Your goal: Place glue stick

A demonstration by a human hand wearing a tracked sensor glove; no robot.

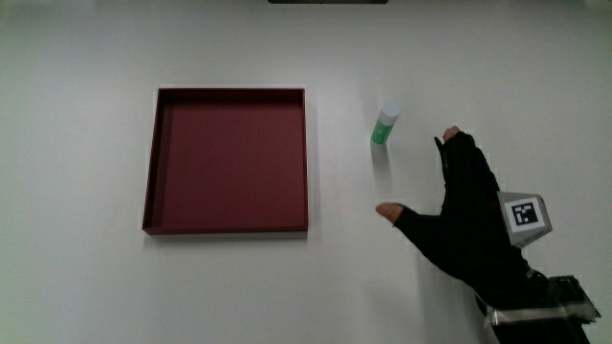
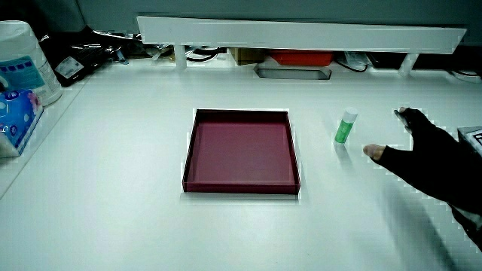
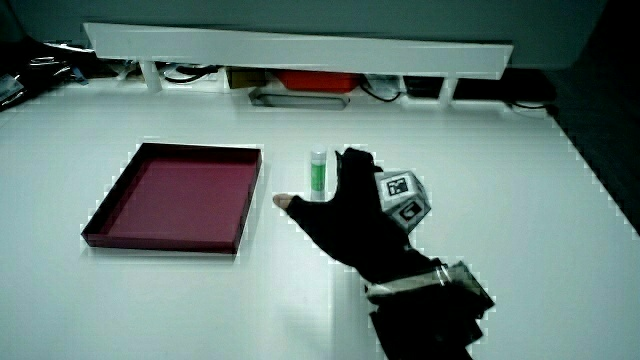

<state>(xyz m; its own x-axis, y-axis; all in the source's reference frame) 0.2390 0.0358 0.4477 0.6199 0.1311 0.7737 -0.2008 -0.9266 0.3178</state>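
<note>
A green glue stick (image 1: pixel 384 125) with a white cap stands upright on the white table, beside the dark red tray (image 1: pixel 229 225). Both side views show the glue stick (image 2: pixel 345 127) (image 3: pixel 318 173) standing. The gloved hand (image 1: pixel 457 205) hovers beside the stick, a little nearer to the person, with thumb and fingers spread and nothing held. In both side views the hand (image 2: pixel 410 154) (image 3: pixel 345 205) stays apart from the stick. The tray (image 2: pixel 241 188) (image 3: pixel 165 241) holds nothing.
A low white partition (image 2: pixel 301 31) runs along the table's edge farthest from the person, with cables and boxes under it. A white tub and a blue packet (image 2: pixel 16 83) sit at a table corner in a side view.
</note>
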